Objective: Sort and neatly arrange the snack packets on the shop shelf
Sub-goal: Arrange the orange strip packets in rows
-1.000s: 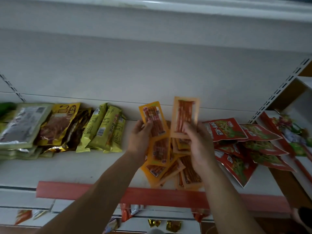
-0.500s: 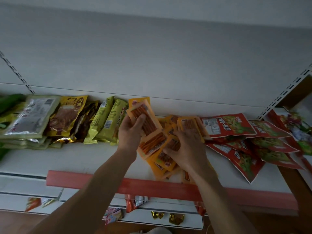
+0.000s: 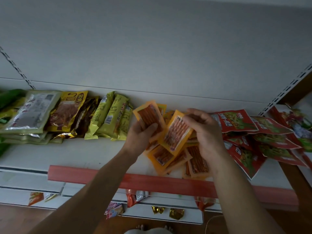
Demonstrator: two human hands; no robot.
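Your left hand (image 3: 140, 137) is clamped on a small fan of orange stick packets (image 3: 149, 115), thumb across the front, held up just above the shelf (image 3: 84, 154); your right hand (image 3: 207, 132) pinches a tilted orange packet (image 3: 179, 132) near its upper edge, right beside the fan; the two hands sit close together, not joined. Here's the worry: that fan looks pinned mostly by the thumb, so sliding the new one in could, I'd judge, splay the glossy film and spill a packet; the loose orange pile (image 3: 168, 159) beneath reaches right up to the red front strip (image 3: 135, 181), and a nudge from your wrist could tip some over toward the lower shelf (image 3: 189, 215); on the right that pile meets the red packets (image 3: 244, 137), so a careless scoop may drag one kind into the other; the yellow-green packets (image 3: 113, 119) lean just beside your left hand, and a bump could topple them; square the edges before you set the stack down.
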